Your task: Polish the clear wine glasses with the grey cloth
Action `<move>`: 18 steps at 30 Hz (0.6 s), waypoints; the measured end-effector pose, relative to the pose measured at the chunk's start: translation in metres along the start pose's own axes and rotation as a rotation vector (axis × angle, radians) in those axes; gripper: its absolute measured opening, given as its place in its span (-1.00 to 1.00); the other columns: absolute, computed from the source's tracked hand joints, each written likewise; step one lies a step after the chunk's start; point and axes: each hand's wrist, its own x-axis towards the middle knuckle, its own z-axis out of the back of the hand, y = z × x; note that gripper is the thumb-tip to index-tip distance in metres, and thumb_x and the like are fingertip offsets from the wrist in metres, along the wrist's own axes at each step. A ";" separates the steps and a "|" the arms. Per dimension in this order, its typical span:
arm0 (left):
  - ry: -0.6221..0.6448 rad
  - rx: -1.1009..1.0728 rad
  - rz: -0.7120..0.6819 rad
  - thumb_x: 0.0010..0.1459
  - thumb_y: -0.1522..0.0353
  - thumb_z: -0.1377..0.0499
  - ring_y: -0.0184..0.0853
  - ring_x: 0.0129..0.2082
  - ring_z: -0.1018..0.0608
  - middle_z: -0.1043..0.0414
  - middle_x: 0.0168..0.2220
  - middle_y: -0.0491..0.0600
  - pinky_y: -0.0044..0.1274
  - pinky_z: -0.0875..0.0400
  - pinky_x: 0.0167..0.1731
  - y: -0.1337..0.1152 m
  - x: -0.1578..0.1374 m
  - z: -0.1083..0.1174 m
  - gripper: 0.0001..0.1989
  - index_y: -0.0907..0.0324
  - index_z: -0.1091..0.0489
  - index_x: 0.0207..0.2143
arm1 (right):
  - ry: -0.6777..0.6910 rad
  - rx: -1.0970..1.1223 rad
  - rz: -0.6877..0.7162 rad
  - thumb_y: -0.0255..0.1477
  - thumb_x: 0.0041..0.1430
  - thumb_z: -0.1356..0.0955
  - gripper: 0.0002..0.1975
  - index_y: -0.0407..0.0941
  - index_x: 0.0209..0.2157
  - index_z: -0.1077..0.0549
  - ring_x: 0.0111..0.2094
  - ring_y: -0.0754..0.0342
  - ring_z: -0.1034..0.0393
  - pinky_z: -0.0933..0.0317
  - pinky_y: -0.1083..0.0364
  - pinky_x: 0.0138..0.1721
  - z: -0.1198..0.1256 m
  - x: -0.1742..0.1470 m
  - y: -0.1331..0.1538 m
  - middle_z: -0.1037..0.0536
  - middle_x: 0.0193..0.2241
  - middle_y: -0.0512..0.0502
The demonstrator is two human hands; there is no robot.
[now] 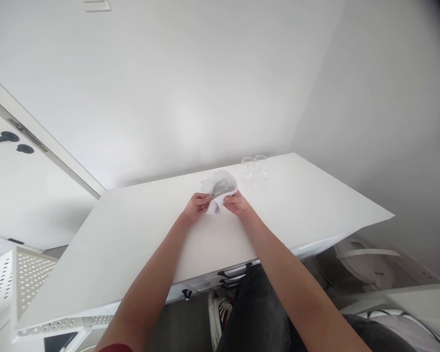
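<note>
Between my two hands is a thin white sheet (223,177), curled at its right side, with a greyish, partly see-through middle. Whether it is paper, cloth or plastic I cannot tell, nor whether something lies inside its folds. My left hand (198,205) pinches its left lower edge with thumb and fingers. On the other side my right hand (237,203) grips the lower right edge, thumb on top. Just beyond my right hand, two clear stemmed glasses (248,168) stand upright close together near the wall.
Beneath my hands is a white cabinet top (139,234), with dark drawer handles (236,276) along its front. A white wall rises behind it. At the left are a door with a black handle (9,137) and a white perforated basket (33,274). A round white appliance (366,264) sits low at the right.
</note>
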 end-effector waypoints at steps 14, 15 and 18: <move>-0.287 0.824 -0.470 0.06 0.42 -0.19 -0.42 -0.52 -0.24 -0.27 -0.56 -0.13 -0.53 -0.15 -0.48 0.011 0.002 -0.004 -0.88 0.18 -0.36 -0.53 | -0.469 -1.013 0.590 -0.41 0.11 -0.43 -0.88 -0.04 -0.26 -0.54 -0.09 -0.10 -0.44 -0.35 -0.08 -0.03 -0.003 0.006 -0.006 -0.59 -0.17 -0.14; -0.278 0.838 -0.487 0.05 0.44 -0.18 -0.42 -0.52 -0.27 -0.31 -0.55 -0.12 -0.53 -0.17 -0.47 0.012 0.002 -0.004 -0.91 0.18 -0.39 -0.51 | -0.450 -1.121 0.638 -0.43 0.11 -0.41 -0.90 -0.04 -0.28 -0.54 -0.08 -0.10 -0.43 -0.34 -0.09 -0.03 -0.002 0.006 -0.006 -0.59 -0.19 -0.14; -0.294 0.865 -0.535 0.05 0.46 -0.15 -0.41 -0.53 -0.30 -0.34 -0.55 -0.11 -0.53 -0.21 -0.47 0.012 0.001 -0.004 -0.91 0.17 -0.41 -0.49 | -0.362 -1.364 0.699 -0.43 0.14 -0.38 -0.89 -0.03 -0.27 -0.55 -0.08 -0.12 -0.42 -0.30 -0.10 -0.01 -0.001 0.008 -0.008 -0.61 -0.19 -0.16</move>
